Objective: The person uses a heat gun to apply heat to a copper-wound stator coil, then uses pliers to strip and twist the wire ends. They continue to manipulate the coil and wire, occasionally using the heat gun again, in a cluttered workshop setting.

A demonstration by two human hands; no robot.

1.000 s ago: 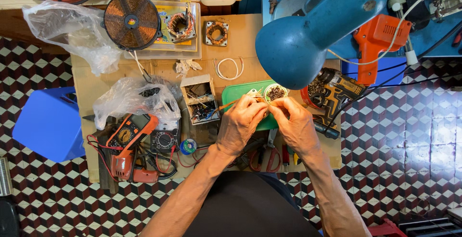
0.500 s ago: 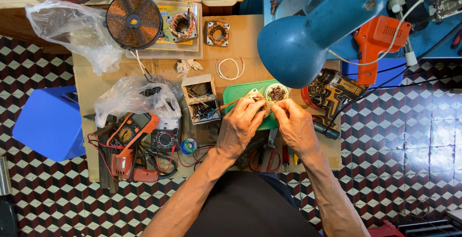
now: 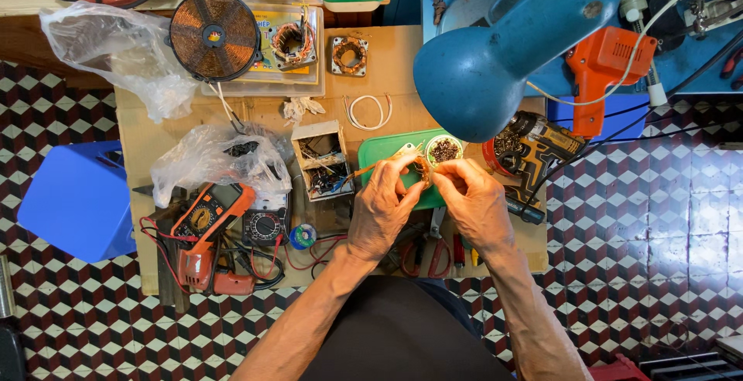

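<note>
Both hands meet over a green tray (image 3: pixel 381 151) at the middle of the low wooden table (image 3: pixel 155 137). My left hand (image 3: pixel 385 205) and my right hand (image 3: pixel 474 203) pinch a small copper-wound coil (image 3: pixel 422 169) between the fingertips. A thin orange stick (image 3: pixel 357 172) pokes out to the left from the left hand. Just beyond the fingers stands a small round cup of tiny dark parts (image 3: pixel 443 149).
A blue desk lamp (image 3: pixel 495 48) hangs over the table's right side. A cordless drill (image 3: pixel 538 145), an orange heat gun (image 3: pixel 600 67), an orange multimeter (image 3: pixel 209 209), a plastic bag (image 3: pixel 217 160), a parts box (image 3: pixel 323 160), a flat copper coil (image 3: pixel 214 34), stator cores and a blue stool (image 3: pixel 77 199) surround the hands.
The hands have stayed over the green tray with only small finger movements on the coil. The view has shifted slightly.
</note>
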